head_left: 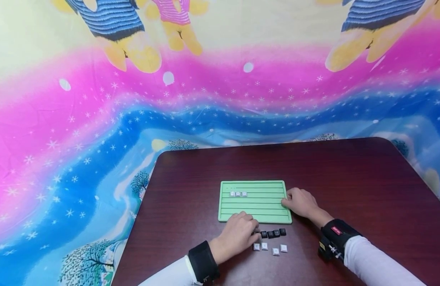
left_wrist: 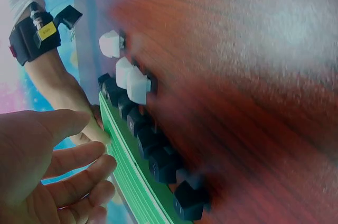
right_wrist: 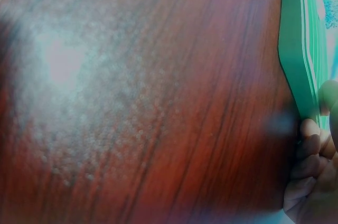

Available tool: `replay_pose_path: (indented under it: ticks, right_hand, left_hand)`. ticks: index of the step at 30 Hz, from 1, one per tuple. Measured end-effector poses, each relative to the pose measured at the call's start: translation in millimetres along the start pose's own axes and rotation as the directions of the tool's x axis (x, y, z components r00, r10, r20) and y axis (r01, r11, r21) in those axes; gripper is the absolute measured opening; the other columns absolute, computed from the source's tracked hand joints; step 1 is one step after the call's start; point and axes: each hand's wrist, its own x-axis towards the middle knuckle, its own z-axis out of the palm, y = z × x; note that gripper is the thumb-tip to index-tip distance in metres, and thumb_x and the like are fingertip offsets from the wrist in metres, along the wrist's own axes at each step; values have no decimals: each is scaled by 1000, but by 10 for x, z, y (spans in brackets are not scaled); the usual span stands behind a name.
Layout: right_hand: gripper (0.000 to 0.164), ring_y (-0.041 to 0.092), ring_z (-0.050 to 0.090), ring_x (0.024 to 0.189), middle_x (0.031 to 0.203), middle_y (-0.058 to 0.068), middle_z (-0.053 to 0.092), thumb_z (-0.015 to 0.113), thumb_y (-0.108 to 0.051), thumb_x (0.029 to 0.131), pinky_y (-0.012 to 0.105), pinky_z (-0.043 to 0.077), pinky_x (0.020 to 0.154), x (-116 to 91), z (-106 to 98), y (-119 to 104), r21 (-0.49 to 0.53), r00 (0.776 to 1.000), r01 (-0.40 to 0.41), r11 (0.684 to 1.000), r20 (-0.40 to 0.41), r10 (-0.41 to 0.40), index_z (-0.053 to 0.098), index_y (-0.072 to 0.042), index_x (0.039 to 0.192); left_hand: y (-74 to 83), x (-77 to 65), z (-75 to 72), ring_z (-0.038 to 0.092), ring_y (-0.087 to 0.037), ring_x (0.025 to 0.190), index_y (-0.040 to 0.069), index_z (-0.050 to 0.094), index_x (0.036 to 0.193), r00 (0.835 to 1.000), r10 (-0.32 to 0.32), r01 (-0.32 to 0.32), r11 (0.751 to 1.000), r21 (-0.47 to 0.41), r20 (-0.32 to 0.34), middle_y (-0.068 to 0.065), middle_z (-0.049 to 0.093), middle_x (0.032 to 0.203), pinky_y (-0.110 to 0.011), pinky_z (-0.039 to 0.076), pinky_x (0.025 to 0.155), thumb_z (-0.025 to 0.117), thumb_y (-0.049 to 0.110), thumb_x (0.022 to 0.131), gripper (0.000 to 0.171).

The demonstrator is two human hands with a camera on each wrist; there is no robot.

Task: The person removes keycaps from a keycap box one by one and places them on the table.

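Observation:
A green grooved board (head_left: pixel 255 213) lies on the table with three white keycaps (head_left: pixel 238 194) in a row on its upper left. My right hand (head_left: pixel 301 201) grips the board's right edge; in the right wrist view its thumb is over the top and the fingers (right_wrist: pixel 309 147) curl at the side. Over the left end of a row of black keycaps (head_left: pixel 270 234) hovers my left hand (head_left: pixel 237 232). In the left wrist view its fingers (left_wrist: pixel 79 184) are loosely bent and hold nothing. Several loose white keycaps (head_left: pixel 275 252) stand just nearer than the black row.
The dark reddish-brown table (head_left: pixel 191 174) has rounded far corners. Behind it hangs a colourful printed cloth (head_left: pixel 220 87). Black bands with small devices are strapped on both wrists, the right wristband (head_left: pixel 339 234) close over the table's right side.

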Motion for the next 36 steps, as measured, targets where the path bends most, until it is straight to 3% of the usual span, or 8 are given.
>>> replay_pose_path:
  ticks: [6, 15, 26, 36]
  right_hand:
    - [41, 11, 19, 51, 55, -8, 23, 63, -22, 83, 25, 14, 50, -2, 3, 8, 0, 1000, 9, 1000, -10, -9, 31, -20, 57]
    - [40, 11, 19, 51, 55, -8, 23, 62, -22, 83, 25, 15, 50, 1, 7, 14, 1, 1000, 14, 1000, -14, -14, 31, -20, 58]
    - [41, 9, 19, 51, 55, -9, 23, 63, -23, 85, 24, 15, 50, 17, 3, 24, 4, 1000, 28, 1000, -7, -28, 32, -21, 57]
    - [42, 9, 19, 51, 54, -9, 23, 64, -21, 85, 25, 15, 50, -9, -1, 6, 5, 999, 30, 1000, -12, -30, 31, -20, 57]
  left_hand:
    - [-46, 38, 1, 53, -6, 70, 24, 72, 85, 999, -9, 9, 1000, 15, -32, 12, 63, 77, -18, 36, 60, 74, 40, 88, 16]
    - [-120, 108, 25, 62, -9, 82, 21, 74, 100, 998, -21, 23, 999, 40, -59, 9, 70, 90, -22, 45, 66, 72, 41, 90, 22]
    - [-207, 202, 28, 67, -12, 90, 18, 74, 112, 997, -47, 49, 998, 28, -55, 4, 73, 101, -27, 53, 73, 71, 38, 92, 28]
    - [-300, 254, 50, 67, -13, 90, 17, 73, 111, 997, -72, 74, 996, 46, -43, 4, 73, 102, -27, 54, 74, 75, 40, 89, 31]
